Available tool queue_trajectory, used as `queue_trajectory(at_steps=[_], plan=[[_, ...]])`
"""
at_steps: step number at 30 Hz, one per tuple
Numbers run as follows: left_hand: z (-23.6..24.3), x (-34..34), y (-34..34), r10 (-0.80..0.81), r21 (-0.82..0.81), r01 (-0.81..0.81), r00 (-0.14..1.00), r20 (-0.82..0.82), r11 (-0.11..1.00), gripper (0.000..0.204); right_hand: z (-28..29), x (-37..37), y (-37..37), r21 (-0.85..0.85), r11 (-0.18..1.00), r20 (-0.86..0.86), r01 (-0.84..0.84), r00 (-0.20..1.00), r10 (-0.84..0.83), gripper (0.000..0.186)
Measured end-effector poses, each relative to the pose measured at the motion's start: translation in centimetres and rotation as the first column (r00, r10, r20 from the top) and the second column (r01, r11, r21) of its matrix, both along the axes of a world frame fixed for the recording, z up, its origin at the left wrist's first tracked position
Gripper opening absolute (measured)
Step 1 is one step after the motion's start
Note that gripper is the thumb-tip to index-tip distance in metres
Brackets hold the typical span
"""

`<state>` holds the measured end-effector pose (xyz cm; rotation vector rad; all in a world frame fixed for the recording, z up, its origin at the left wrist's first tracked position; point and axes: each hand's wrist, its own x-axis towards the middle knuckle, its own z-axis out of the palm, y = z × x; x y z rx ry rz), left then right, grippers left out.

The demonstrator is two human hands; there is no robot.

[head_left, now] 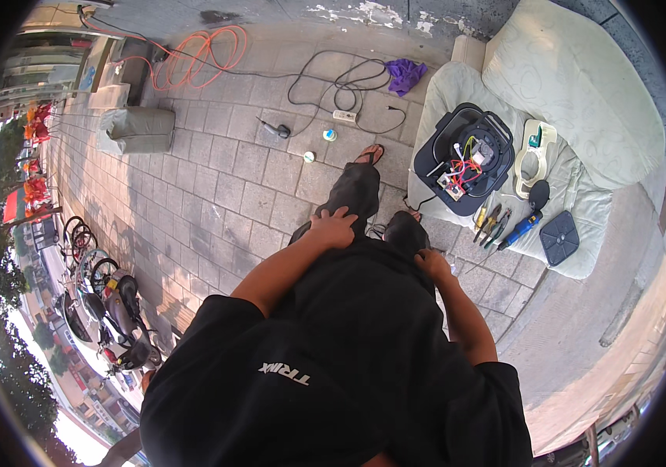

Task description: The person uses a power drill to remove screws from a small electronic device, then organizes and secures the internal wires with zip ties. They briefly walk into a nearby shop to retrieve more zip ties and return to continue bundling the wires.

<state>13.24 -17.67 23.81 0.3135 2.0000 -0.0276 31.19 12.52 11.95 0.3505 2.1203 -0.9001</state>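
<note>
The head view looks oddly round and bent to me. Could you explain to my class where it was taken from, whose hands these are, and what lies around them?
There is no machine here: a person wears two wide fisheye cameras on the head, and this is the left one, looking down. Its lens bends straight edges.

The left hand rests on the left leg, with no object visible in it. The right hand is by the right leg; its fingers are partly hidden, so I cannot tell whether it holds anything.

To the right, a pale padded seat bears an open black appliance with coloured wires exposed, plus hand tools and a dark square panel. A purple cloth lies on the paving.
</note>
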Motion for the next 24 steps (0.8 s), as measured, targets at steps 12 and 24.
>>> queue_trajectory(at_steps=[12,24], plan=[[2.7,1.5,-11.0,0.255,-0.162,-0.229,0.952,0.167,0.960,0.069,-0.3,0.2,-4.1,0.129,0.985,-0.033,-0.115,0.992,0.120,0.046],[-13.2,4.0,-34.5,0.340,0.417,-0.475,0.869,0.358,0.775,0.051,-1.0,-12.4,-16.2,0.251,0.899,0.097,-0.359,0.933,0.345,0.033]])
